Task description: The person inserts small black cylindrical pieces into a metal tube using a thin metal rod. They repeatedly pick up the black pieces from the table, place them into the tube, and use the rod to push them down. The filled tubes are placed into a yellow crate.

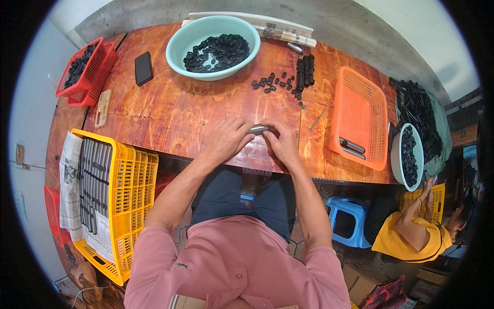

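Near the table's front edge, a short grey metal tube with a dark part (257, 130) is held level between my two hands. My left hand (227, 138) grips its left end with the fingers closed. On its right end, the thumb and fingers of my right hand (281, 139) are pinched. Beyond my hands, small black ring-shaped pieces (270, 82) lie scattered on the table. Upright beside them are rows of black ribbed cylinders (305, 71). A light-green basin (177, 49) further back holds many more of the black pieces.
An orange basket (382, 103) with several metal tubes stands right, past a thin rod (318, 118). A yellow crate (121, 206) of tubes sits left, near a phone (143, 68) and red baskets (95, 77). At far right are a smaller basin (396, 159) and a person in yellow (411, 237).
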### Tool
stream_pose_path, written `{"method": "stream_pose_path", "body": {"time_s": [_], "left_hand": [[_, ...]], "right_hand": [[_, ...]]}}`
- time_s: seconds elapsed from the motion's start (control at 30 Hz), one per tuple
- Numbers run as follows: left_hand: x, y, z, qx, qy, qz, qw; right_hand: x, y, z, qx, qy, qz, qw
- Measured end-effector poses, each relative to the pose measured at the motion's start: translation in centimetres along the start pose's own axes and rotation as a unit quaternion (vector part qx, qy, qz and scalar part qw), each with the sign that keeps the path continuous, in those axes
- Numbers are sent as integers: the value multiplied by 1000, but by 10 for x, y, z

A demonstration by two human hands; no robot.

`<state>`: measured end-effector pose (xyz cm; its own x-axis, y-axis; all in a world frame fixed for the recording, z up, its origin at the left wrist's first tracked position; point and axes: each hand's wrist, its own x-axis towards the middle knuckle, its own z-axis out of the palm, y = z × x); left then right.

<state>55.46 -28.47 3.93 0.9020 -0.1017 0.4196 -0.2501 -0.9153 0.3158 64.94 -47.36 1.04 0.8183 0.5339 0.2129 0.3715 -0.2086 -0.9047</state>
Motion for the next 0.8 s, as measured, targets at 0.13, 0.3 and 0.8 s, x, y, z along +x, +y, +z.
{"method": "stream_pose_path", "body": {"time_s": [0.13, 0.3, 0.8], "left_hand": [[2, 0, -2, 14, -12, 23, 1000], [2, -6, 3, -6, -17, 17, 1000], [8, -12, 10, -26, -27, 21, 999]], "right_hand": [[29, -3, 0, -41, -24, 46, 998], [70, -3, 33, -241, 45, -5, 970], [65, -8, 41, -333, 82, 7, 939]]}}
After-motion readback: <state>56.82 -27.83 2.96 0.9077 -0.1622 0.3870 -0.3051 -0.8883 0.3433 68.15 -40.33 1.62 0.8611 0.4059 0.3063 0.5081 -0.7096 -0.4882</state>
